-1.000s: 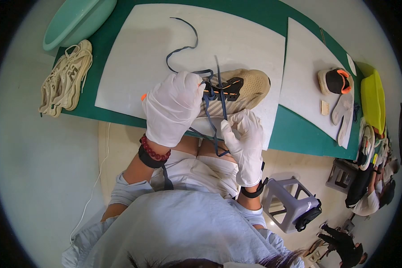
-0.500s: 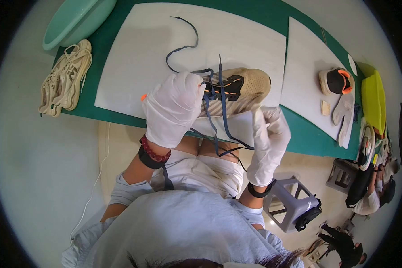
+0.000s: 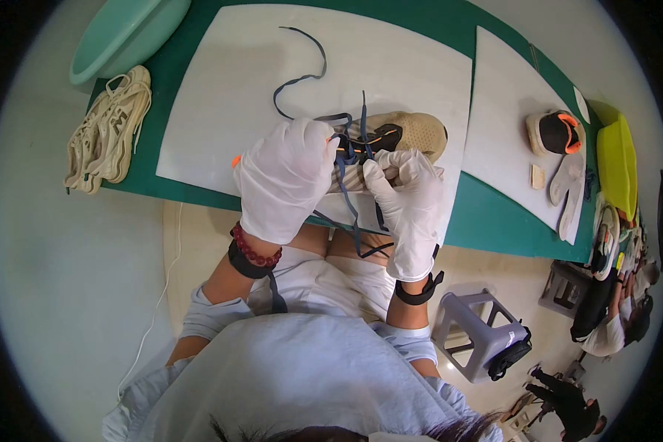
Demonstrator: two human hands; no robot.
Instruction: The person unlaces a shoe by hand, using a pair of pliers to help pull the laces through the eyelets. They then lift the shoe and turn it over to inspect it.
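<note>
Right hand (image 3: 412,202) moved in to shoe (image 3: 416,132) | its grip pinched on blue lace (image 3: 364,121) | left hand (image 3: 286,180) clamped on shoe

Head view: one head-worn wide-angle camera, facing forward and steeply down at the white board (image 3: 390,66).
The lens sits above the wearer's shirt (image 3: 265,376), on the near side of the white board, and views the board's upper face from overhead. Range is close: the left hand (image 3: 286,180) and right hand (image 3: 407,210) lie near the lens, over the board's near edge. Coverage runs from the basin (image 3: 147,46) left of the board to the yellow-green bin (image 3: 616,166) at its far right. Edges bow; the frame corners are dark.
</note>
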